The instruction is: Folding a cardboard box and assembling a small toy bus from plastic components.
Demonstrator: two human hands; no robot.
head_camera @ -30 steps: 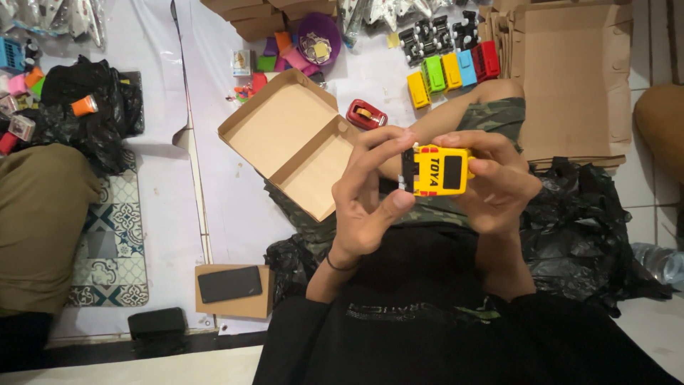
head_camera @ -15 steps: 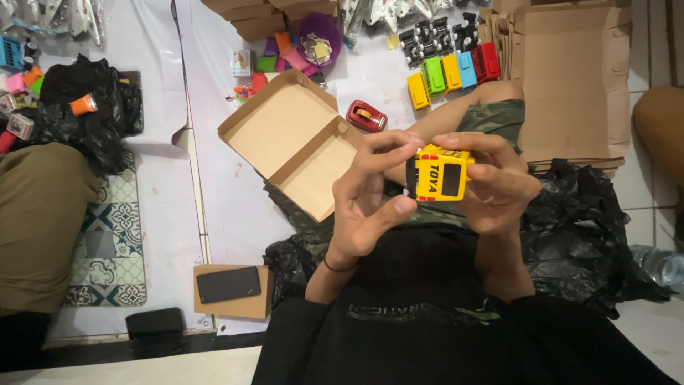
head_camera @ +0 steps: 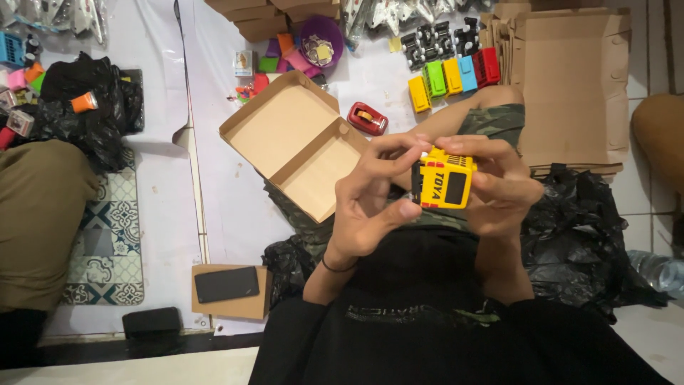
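Both hands grip a yellow toy truck cab [head_camera: 444,182] above the person's lap, the left hand [head_camera: 370,207] pinching its left side with thumb and fingertips, the right hand [head_camera: 502,187] wrapped around its right side, just beside an open cardboard box [head_camera: 292,142].

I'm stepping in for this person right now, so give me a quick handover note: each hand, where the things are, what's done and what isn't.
Left hand: fingers pinch the yellow toy truck from its left side.
Right hand: wraps the truck from the right; both hold it up over the lap.
Open cardboard box: lies on the white sheet just left of the hands, nothing inside.
Done: truck in hand, box unfolded.
Not done: truck isn't in the box; a row of coloured toy trucks lies beyond.
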